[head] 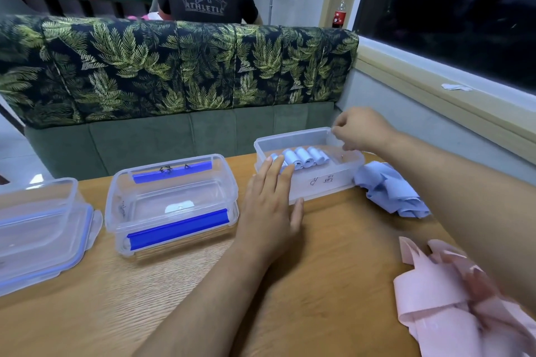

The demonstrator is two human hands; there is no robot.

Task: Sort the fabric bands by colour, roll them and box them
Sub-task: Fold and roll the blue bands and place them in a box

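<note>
Nearest the viewer, a loose heap of pink fabric bands (pixel 441 298) lies unrolled on the wooden surface (pixel 333 255), well in front of the open clear box (pixel 319 185) and pressed by the person's right forearm. The left hand (pixel 269 206) lies flat against the box's front left corner, its grip slack, fingers straight and reaching over the rim to the end of a row of rolled blue bands (pixel 301 157) inside. Just right of the box sits a crumpled pile of blue bands (pixel 391 191) not yet rolled. Above the box's far right corner the right hand (pixel 362 130) hovers with fingers curled; whether its grip has anything in it cannot be told. Left of the box stand two lidded containers (pixel 171 203), apparently empty. Beyond it is a leaf-print sofa (pixel 174 66).

The risk appears twofold. A nudge from the left fingertips could loosen the end roll, and the forearm, dragging across the pink heap, could sweep bands off the surface or in among the blue.
</note>
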